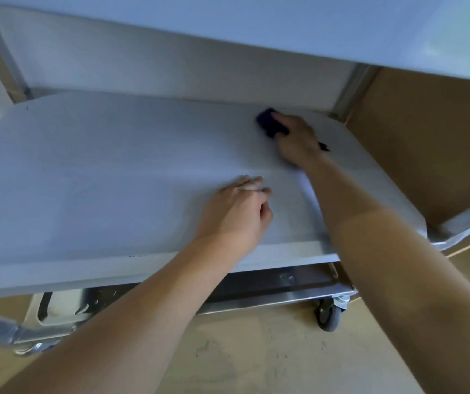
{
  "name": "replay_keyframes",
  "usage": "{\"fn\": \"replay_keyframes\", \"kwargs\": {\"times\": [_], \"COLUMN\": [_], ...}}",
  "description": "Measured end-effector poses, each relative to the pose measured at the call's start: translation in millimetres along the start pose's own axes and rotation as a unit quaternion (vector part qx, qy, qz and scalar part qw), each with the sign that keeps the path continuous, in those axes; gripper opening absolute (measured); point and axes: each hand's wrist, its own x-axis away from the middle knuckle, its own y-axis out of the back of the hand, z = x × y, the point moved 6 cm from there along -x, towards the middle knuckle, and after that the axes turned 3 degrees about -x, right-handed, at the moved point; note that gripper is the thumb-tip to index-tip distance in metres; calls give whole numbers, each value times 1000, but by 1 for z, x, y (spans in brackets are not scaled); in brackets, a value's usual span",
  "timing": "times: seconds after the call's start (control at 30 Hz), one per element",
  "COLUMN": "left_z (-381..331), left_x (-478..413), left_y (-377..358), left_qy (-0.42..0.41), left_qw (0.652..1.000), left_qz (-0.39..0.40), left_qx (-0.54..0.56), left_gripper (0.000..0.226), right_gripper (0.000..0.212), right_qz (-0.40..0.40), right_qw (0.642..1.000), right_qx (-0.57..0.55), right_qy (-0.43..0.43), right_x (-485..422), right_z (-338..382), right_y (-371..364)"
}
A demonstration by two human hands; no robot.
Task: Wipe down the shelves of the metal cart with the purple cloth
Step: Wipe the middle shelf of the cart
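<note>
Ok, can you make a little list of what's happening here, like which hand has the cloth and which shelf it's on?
Cloth: purple cloth, at the far right of the middle shelf
Wiping: right hand presses the cloth down
Other: left hand rests on the same shelf near the front, holding nothing
Above: upper shelf
Below: bottom shelf, and a wheel on the floor

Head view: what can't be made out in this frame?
All head view.
Purple cloth: mostly under the right hand; gripped or pressed flat, unclear.
Bottom shelf: mostly hidden by the middle shelf and left forearm.
Top shelf: upper surface unseen; cut off by the frame's top edge.
Left hand: fingertips blurred.
</note>
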Motion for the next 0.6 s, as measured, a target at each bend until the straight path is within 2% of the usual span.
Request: {"fn": "replay_keyframes", "kwargs": {"times": [0.1,0.17,0.23,0.33,0.43,0.5,0.6], "left_z": [2,2,3,1,-1,-1,0], "left_x": [1,2,1,1,0,-1,0], "left_y": [-1,0,1,1,1,2,0], "left_qy": [4,-1,1,7,4,6,10], "left_qw": [1000,1000,1000,1000,1000,1000,1000], "left_qz": [7,6,2,5,6,4,14], "left_qx": [1,0,4,14,4,7,1], "left_gripper": [34,34,33,30,26,26,27], "right_gripper": [51,52,52,52,52,52,54], "right_qz": [53,45,25,-16,-43,-46,-17], "right_qw": [993,993,998,995,985,991,1000], "right_qx": [-33,-29,3,75,91,56,22], "right_qy": [101,103,58,-68,-143,-114,-2], "right_x": [35,45,43,50,68,77,94], "right_z": [41,32,1,-61,-76,-47,10], "right_y": [-28,-19,5,53,69,50,12]}}
